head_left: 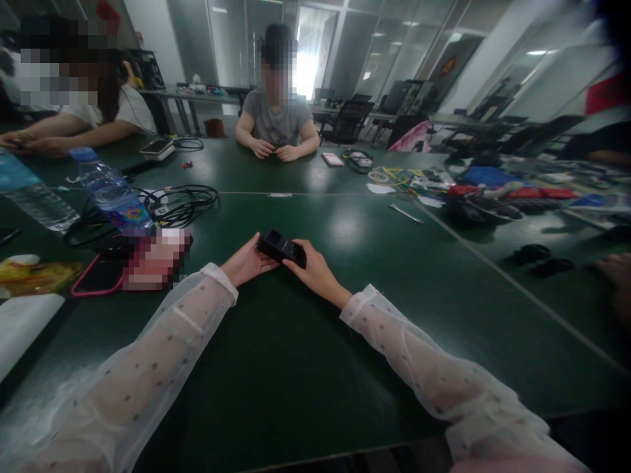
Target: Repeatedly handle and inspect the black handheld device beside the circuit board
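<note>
Over the green table (276, 368), a small black boxy device (277, 244) is held between my two hands. Its upper face has a dark screen and what look like small buttons or markings; I cannot tell its exact kind. My left hand (252, 260) grips its left end from below and the side, thumb at the far left edge. From the right, my right hand (315, 268) wraps its fingers and thumb round the other end. Sheer white spotted sleeves cover both forearms.
To the left are water bottles (111, 190), black cables (194, 203), a red-edged phone (101, 272) and a yellow packet (42, 276). A wrench (405, 214) and a heap of wires (409, 177) lie at right. Across the table sits a person in grey (280, 121); another sits left.
</note>
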Demonstrator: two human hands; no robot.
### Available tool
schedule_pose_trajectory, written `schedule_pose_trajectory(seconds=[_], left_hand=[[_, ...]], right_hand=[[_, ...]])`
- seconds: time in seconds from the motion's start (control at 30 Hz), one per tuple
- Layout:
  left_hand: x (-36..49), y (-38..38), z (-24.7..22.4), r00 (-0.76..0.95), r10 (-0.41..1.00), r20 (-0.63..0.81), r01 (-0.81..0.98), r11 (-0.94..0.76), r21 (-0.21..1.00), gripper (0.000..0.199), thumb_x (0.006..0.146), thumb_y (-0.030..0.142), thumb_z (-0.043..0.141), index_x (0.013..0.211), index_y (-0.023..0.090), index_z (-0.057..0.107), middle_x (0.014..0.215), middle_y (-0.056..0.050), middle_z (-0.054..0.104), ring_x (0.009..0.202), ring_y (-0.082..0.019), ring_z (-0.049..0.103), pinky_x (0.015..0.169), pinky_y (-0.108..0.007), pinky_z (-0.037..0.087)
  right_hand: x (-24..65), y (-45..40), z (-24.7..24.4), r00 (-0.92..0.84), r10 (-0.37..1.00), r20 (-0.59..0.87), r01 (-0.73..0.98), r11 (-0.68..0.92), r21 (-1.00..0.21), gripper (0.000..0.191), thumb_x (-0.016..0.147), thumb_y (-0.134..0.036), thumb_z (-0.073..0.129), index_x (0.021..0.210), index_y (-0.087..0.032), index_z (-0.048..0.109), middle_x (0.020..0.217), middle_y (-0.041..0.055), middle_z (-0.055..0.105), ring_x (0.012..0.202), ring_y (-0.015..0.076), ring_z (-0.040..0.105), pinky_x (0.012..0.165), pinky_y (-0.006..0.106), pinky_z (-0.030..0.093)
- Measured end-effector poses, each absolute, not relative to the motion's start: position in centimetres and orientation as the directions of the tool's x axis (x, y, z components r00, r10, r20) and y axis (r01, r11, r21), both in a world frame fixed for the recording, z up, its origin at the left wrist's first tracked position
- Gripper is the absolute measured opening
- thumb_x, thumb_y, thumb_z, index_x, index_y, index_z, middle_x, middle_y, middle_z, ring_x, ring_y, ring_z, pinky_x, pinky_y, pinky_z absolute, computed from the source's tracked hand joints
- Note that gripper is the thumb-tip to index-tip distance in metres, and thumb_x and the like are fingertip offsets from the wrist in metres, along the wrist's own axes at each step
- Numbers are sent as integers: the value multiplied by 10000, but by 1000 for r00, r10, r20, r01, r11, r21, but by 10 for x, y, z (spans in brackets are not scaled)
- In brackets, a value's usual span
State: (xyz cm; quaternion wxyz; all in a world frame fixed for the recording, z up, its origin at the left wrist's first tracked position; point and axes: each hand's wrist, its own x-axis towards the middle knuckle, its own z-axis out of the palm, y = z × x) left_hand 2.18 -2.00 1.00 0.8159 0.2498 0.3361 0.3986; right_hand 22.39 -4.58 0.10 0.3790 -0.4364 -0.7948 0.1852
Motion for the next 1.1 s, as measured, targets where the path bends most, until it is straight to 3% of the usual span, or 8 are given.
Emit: schedule_pose_trajectory(seconds=[0.27,0.37,0.47,0.63,0.9,1.1], left_hand=[[16,-14,0,477,814,-331,-531,567,630,480,981,474,345,1131,89,589,924,-167,684,885,-254,671,901,-412,494],[16,-14,0,454,830,-324,-534,545,647,369,988,376,378,1152,115,581,913,-141,683,857,-239,673,896,-414,494],[18,-16,2,412,849,-330,-519,517,681,291,978,258,411,1174,110,568,921,-134,682,866,-223,670,915,-389,481],[20,-15,4,355,868,-348,-562,495,663,320,985,219,378,1227,74,529,1004,-150,676,926,-215,666,930,-339,480],[16,-12,-1,397,855,-333,-560,513,651,373,987,237,386,1329,99,446,1064,-159,661,962,-231,667,926,-351,500],[15,-13,1,399,856,-329,-572,513,640,411,983,234,394,1362,76,407,1066,-164,660,985,-239,662,920,-354,506]], right_hand=[[224,-50,5,-283,827,485,558,553,-618,434,856,-391,611,1223,-223,451,1147,107,606,1009,262,622,873,429,506],[224,-54,7,-242,810,534,549,568,-613,453,857,-414,602,1237,-231,437,1146,103,599,1009,260,618,878,426,506],[227,-55,9,-152,780,607,545,578,-607,458,866,-416,585,1253,-231,424,1169,106,577,1049,258,594,905,420,494],[253,-35,12,22,718,696,603,545,-582,486,871,-424,570,1280,-215,409,1211,117,543,1092,255,558,939,417,468],[344,21,-4,245,670,701,808,259,-529,528,861,-431,537,1287,-142,417,1241,165,544,1123,282,544,967,442,427],[368,34,-16,377,717,586,802,63,-594,531,825,-432,565,1243,-124,452,1157,184,598,1022,297,588,892,459,453]])
